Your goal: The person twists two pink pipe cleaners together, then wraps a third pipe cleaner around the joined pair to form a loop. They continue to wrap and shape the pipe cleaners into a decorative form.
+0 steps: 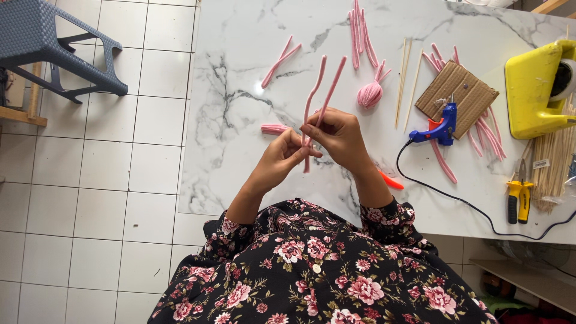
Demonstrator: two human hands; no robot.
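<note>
Both my hands meet over the near edge of a white marble table. My left hand and my right hand together pinch two long pink pipe cleaners, whose free ends rise away from me above my fingers. A short end sticks out below my fingers. A pink pipe-cleaner bud lies just beyond my right hand.
More pink pipe cleaners lie at the far side, with thin wooden sticks. A blue glue gun rests by a cardboard square. A yellow tape dispenser, yellow pliers and a grey stool are around.
</note>
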